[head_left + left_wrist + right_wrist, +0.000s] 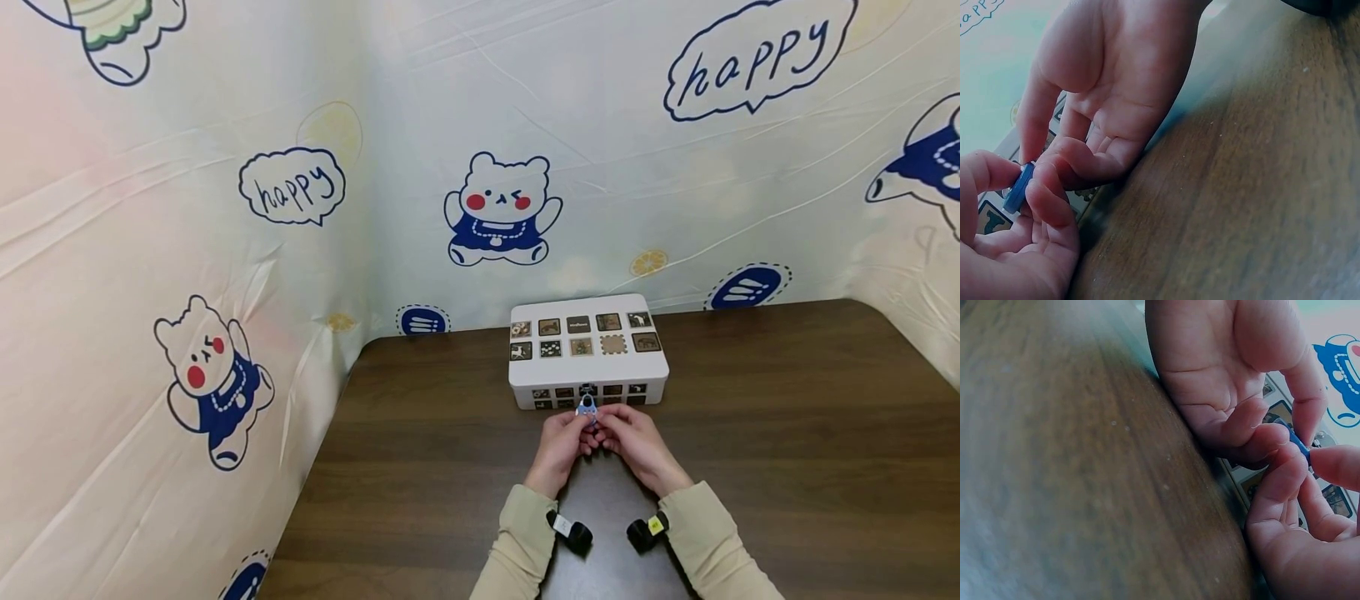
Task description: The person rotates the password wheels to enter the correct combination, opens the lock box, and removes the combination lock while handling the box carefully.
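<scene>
A small blue padlock with a metal shackle stands upright against the front latch of a white box patterned with small dark square pictures. Whether the shackle passes through the latch cannot be told. My left hand pinches the padlock's left side between thumb and fingers. From the right, my right hand pinches it too, the two hands' fingertips meeting below. In the left wrist view the blue body shows edge-on between the fingers; its underside is partly hidden.
The box stands at the back of a dark brown wooden table, near a pale curtain printed with bears and words. The curtain also runs along the left and right sides. Each wrist wears a black camera.
</scene>
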A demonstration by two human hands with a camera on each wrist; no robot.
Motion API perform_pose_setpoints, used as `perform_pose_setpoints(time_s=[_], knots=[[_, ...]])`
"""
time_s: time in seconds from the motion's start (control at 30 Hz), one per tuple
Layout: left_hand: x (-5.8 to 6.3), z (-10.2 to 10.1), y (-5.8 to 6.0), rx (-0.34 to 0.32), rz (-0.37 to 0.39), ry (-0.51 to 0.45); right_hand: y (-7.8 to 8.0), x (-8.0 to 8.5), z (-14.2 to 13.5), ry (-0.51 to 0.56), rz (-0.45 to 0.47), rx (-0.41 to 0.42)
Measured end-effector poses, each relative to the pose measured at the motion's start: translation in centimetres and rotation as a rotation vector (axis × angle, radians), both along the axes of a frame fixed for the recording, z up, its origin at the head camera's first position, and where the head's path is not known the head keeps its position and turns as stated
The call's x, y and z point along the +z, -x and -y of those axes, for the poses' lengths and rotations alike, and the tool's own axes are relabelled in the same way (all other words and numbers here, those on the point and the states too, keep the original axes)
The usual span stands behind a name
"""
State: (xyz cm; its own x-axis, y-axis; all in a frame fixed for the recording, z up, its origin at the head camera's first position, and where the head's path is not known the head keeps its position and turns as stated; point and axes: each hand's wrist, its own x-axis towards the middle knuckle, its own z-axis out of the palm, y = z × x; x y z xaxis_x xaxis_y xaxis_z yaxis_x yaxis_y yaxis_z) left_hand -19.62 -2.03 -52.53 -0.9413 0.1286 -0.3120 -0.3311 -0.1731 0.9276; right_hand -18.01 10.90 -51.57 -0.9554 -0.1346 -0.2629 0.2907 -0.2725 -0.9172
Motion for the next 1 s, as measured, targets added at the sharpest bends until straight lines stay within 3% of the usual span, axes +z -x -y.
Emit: perform_pose_setpoints(time_s=[0.77, 1.0], knots=[[-0.43, 0.60, 0.27, 0.027, 0.041, -0.052, 0.07, 0.09, -0.09, -0.019, -0.007, 0.009], [-0.44, 0.58, 0.29, 0.029, 0.038, -0.050, 0.24, 0.13, -0.07, -0.024, 0.031, -0.008]])
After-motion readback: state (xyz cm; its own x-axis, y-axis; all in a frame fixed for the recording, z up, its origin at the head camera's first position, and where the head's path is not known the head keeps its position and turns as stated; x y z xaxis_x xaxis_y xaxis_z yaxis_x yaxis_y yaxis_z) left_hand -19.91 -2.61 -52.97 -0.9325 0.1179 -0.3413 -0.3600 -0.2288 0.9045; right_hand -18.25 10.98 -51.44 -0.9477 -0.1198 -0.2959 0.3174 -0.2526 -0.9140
